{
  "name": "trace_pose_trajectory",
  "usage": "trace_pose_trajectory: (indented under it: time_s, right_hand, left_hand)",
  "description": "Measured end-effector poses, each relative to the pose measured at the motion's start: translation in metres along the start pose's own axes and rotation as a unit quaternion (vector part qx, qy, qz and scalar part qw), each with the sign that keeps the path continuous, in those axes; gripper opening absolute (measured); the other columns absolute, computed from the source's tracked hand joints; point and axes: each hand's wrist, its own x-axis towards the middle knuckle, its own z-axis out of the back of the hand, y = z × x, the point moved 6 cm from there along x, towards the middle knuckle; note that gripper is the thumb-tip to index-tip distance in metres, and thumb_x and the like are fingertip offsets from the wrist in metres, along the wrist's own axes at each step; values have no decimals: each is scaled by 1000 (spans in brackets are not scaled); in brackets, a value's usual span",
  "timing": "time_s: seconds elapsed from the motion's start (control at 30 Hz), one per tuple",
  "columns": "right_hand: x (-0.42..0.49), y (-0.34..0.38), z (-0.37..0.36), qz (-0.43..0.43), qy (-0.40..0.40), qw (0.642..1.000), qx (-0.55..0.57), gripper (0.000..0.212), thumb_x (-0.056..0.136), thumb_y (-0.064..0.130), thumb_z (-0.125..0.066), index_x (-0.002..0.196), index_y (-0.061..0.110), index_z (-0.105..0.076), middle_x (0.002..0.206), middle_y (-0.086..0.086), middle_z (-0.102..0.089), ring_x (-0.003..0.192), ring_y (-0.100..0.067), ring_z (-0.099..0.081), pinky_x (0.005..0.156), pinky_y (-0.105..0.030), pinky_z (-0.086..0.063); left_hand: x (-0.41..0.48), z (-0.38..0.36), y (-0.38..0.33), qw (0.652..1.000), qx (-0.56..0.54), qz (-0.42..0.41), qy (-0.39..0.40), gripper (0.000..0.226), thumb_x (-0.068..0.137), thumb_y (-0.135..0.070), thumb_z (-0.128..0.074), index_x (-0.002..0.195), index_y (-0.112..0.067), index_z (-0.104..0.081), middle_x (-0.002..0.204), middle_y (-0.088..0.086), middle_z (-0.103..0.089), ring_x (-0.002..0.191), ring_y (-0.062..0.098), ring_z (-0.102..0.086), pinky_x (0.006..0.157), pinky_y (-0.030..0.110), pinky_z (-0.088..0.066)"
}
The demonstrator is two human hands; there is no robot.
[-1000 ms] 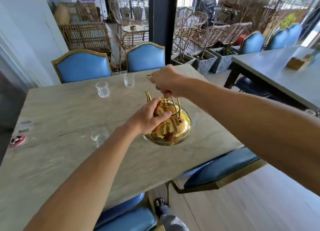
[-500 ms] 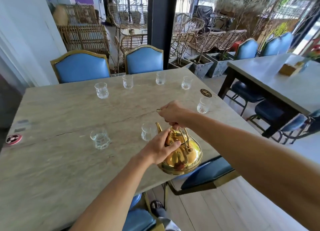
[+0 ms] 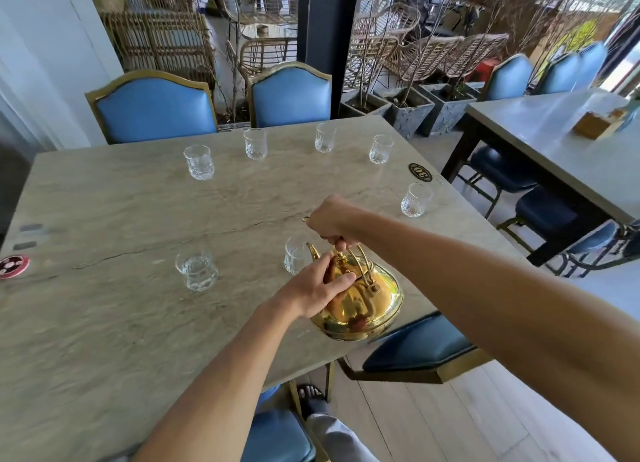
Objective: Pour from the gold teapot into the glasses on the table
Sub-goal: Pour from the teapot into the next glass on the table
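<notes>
Head view: a gold teapot (image 3: 363, 306) hangs at the right edge of the counter (image 3: 104, 323), its spout just beside a glass (image 3: 294, 259). The right grip (image 3: 332, 222) is clenched round the top handle. The left grip (image 3: 318, 290) lies on the lid, fingers fairly straight, grasping nothing. A second glass (image 3: 196, 271) stands nearer the left edge; other glasses (image 3: 255, 143) line the far and right edges

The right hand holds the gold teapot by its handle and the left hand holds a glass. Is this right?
No. In the head view the left hand rests on the lid of the gold teapot, holding no glass; the right hand holds the handle.
</notes>
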Motion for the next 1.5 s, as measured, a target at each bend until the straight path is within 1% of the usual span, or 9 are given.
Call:
trace_pose_trajectory:
  time_s: [0.07,0.17,0.33,0.63,0.83,1.03,1.17,1.37,1.5]
  right_hand:
    - [6,4,-1,0,3,1000,-6,22,91,4,-43,73,-1,-54,53,-9,-47,37,-18,-40,35,-20,-32]
    - [13,9,-5,-1,13,1000,-22,24,92,3,-42,71,0,-54,54,-9,-46,38,-18,-39,37,-23,-32]
    - [26,16,-12,-1,32,997,-65,22,93,2,-41,82,-4,-59,68,-16,-53,48,-22,-46,42,-28,-36]
    - [43,14,-15,-13,40,997,-68,22,96,5,-44,80,-2,-57,60,-11,-49,44,-19,-43,41,-25,-36]
    - [42,14,-19,-14,57,995,-79,29,97,4,-39,72,0,-51,57,-12,-45,41,-18,-39,41,-26,-32]
    - [41,14,-18,-10,59,994,-88,30,98,4,-39,69,2,-48,54,-11,-43,37,-17,-36,39,-24,-31]
    - [40,15,-17,-8,57,994,-96,30,96,3,-37,68,1,-49,53,-11,-44,35,-18,-37,40,-24,-33]
    - [43,15,-17,-11,67,992,-107,29,98,4,-37,73,1,-50,55,-11,-44,38,-17,-37,43,-27,-33]
    - [44,14,-17,-15,72,991,-108,27,98,3,-36,75,0,-50,54,-10,-43,38,-16,-35,40,-23,-32]
  left_hand:
    - [4,2,4,1000,-8,0,3,89,80,-84,-50,152,-32,-41,126,0,-73,112,19,-72,108,45,-56]
    - [11,4,10,1000,-28,3,4,87,80,-84,-52,149,-33,-43,126,0,-72,113,20,-72,108,47,-56]
    - [20,7,20,999,-49,14,1,84,79,-85,-54,140,-28,-51,123,1,-74,112,21,-74,107,49,-57]
    - [24,4,24,997,-69,18,4,83,78,-86,-51,137,-28,-52,123,1,-75,113,21,-73,108,48,-55]
    - [26,2,29,997,-75,20,-4,83,78,-94,-54,134,-32,-54,122,-1,-76,114,22,-74,108,52,-55]
    - [25,1,26,997,-72,16,-5,73,81,-89,-53,127,-31,-57,117,0,-77,111,23,-74,109,53,-54]
    - [23,2,24,997,-73,14,-5,80,77,-94,-52,126,-30,-57,117,1,-77,111,23,-74,109,53,-53]
    - [21,1,18,997,-81,17,-2,76,79,-88,-50,128,-30,-56,120,0,-76,114,22,-72,112,52,-51]
    - [22,0,18,996,-86,17,-2,85,75,-97,-50,127,-30,-55,118,1,-77,114,25,-72,113,54,-49]
